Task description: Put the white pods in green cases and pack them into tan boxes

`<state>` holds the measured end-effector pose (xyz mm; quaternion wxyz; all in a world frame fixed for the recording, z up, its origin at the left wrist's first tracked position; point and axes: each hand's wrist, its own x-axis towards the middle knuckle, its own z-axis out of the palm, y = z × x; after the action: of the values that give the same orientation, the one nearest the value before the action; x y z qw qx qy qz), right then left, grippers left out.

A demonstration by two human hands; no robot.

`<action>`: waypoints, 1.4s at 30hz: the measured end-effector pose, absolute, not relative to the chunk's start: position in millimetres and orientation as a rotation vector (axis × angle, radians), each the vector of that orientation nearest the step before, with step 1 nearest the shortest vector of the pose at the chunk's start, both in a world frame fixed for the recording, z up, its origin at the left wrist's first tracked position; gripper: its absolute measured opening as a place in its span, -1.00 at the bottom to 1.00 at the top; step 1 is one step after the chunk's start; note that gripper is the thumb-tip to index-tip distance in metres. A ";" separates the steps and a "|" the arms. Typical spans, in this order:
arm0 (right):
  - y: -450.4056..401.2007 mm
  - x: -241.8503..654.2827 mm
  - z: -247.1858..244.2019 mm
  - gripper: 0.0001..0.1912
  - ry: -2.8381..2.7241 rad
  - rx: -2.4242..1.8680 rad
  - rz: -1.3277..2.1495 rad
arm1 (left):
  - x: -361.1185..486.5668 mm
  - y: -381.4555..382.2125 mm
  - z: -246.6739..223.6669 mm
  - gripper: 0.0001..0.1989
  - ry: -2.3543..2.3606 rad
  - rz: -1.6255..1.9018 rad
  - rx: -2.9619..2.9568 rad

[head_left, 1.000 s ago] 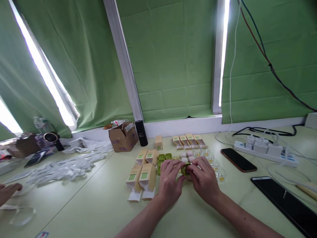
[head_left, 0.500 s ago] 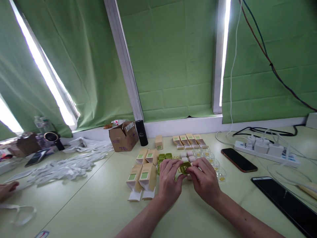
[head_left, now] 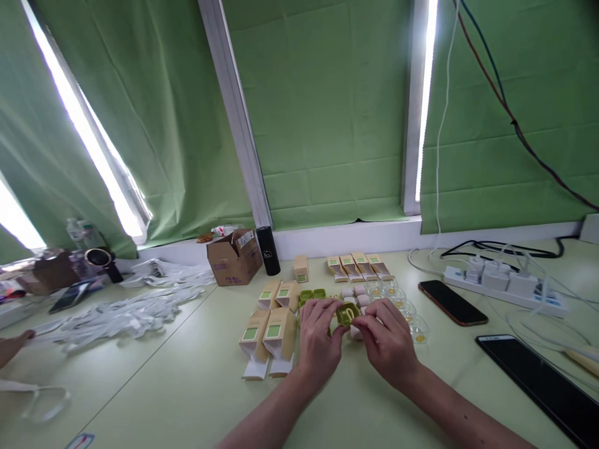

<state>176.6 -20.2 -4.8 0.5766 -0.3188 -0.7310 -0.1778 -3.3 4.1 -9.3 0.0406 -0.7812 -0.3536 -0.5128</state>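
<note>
Between my two hands is a small, square, olive-green plastic case (head_left: 346, 314), its hollow side toward me, with a pale curved piece inside. My left hand (head_left: 320, 335) pinches its left side. Thumb and fingers of my right hand (head_left: 387, 340) are closed at its right edge; whether they also hold a small part is hidden. More green cases (head_left: 319, 293) lie just behind my left hand. Pale pink, rounded pieces (head_left: 359, 290) stand behind the held case. Clear domed covers (head_left: 420, 330) with yellow centres are lined up behind and right of my right hand.
Open cardboard packets (head_left: 279, 327) stand left of my hands, more (head_left: 359, 267) at the back. Farther back are a carton (head_left: 234, 259) and black cylinder (head_left: 267, 251). Phones (head_left: 452, 302) and a power strip (head_left: 503, 288) lie right. Another person's hand (head_left: 16, 346) touches white straps (head_left: 126, 318).
The green case has tipped so its inside shows more, and has shifted slightly left in my hands. At far left, the other person's hand has moved up a little among the straps.
</note>
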 end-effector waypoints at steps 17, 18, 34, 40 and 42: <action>-9.4 182.8 -3.2 -0.82 -1.773 -0.910 -0.304 | -14.9 26.6 -9.6 -0.61 -1.564 -2.033 -2.092; -7.3 181.5 -1.8 -0.81 -1.816 -0.981 -0.277 | -15.3 28.2 -9.9 -0.60 -1.596 -2.069 -2.064; 32.2 132.8 10.4 -0.83 -2.318 -1.557 -0.215 | -14.1 34.5 -10.6 -0.70 -1.676 -2.400 -2.024; 34.3 128.4 3.8 -0.87 -2.313 -1.563 -0.241 | -12.1 31.8 -7.3 -0.64 -1.736 -2.478 -1.999; 32.8 130.5 4.6 -0.88 -2.297 -1.546 -0.243 | -11.9 30.6 -6.4 -0.60 -1.741 -2.510 -2.009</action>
<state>130.5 32.8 4.6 0.1803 -0.5471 -0.8129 -0.0861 -11.9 30.6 -6.4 -0.2545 -0.5313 -0.4605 -0.6640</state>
